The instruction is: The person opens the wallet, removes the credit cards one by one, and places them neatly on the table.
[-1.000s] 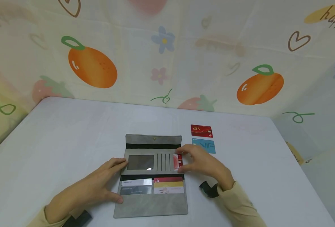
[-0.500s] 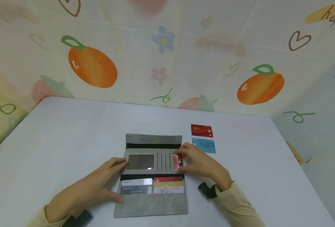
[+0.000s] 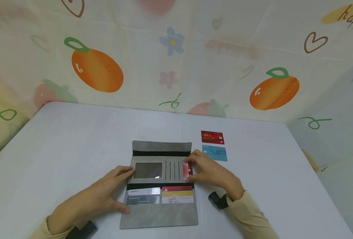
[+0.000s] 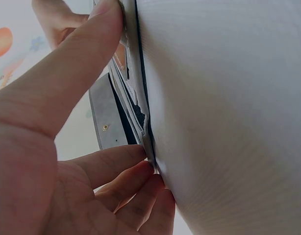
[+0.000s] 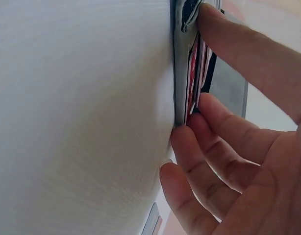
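Unfolded flat on the white table (image 3: 84, 136), between both hands: grey wallet (image 3: 158, 216). Left hand (image 3: 105, 191): extended from the lower left, unclenched and grasping nothing, with fingers stretched forward to touch the wallet's left edge at the upper panel and thumb spread apart, tip resting on the left margin of the lower panel — palm turned toward the wallet. Right hand (image 3: 213, 170): angled in from the lower right, with forefinger arched to the far side and thumb set to the near side of a red-and-white card (image 3: 185, 171), for a pinch across both edges; remaining fingers loosely bent beside the wallet. Position of that card: right end of the upper panel, beside a row of vertical slots. In the lower pockets: white card (image 3: 143, 192) above grey card (image 3: 143, 199) at left, striped card (image 3: 177, 196) at right. Just beyond the right hand, on the table: blue card (image 3: 216, 153), then red card (image 3: 212, 137) — near each other.
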Demonstrator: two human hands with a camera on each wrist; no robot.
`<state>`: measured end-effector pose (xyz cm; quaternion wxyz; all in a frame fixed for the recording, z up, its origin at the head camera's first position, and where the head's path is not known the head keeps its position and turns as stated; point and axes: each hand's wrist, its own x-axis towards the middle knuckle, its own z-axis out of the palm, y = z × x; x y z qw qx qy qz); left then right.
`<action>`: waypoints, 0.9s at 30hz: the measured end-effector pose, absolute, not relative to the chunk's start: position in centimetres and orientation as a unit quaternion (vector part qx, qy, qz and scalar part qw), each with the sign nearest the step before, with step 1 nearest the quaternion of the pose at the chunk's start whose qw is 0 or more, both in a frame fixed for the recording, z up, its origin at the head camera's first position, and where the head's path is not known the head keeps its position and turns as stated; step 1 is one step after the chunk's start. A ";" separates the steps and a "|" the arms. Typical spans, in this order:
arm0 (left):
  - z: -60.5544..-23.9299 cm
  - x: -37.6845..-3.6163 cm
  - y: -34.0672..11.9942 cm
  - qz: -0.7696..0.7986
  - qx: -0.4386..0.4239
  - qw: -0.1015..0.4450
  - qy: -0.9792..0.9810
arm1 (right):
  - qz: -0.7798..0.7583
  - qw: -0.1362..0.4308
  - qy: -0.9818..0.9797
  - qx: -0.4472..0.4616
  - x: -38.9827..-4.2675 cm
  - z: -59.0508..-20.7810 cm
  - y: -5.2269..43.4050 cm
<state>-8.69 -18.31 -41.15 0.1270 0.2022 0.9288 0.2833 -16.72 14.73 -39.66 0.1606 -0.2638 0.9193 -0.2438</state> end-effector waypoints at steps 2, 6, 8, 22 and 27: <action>-41.2 -8.7 -18.3 0.283 0.201 0.131 0.928 | -0.242 0.163 0.921 -0.258 -16.7 -39.7 14.7; -41.2 -8.7 -18.4 0.280 0.206 0.126 0.929 | -0.232 0.160 0.927 -0.249 -16.8 -39.7 14.8; -41.2 -8.7 -18.4 0.281 0.207 0.125 0.929 | -0.226 0.157 0.929 -0.247 -16.8 -39.8 14.8; -41.2 -8.7 -18.4 0.276 0.209 0.111 0.932 | -0.222 0.154 0.931 -0.243 -17.0 -39.7 14.9; -41.2 -8.7 -18.4 0.276 0.211 0.110 0.931 | -0.226 0.157 0.931 -0.240 -17.1 -39.6 15.3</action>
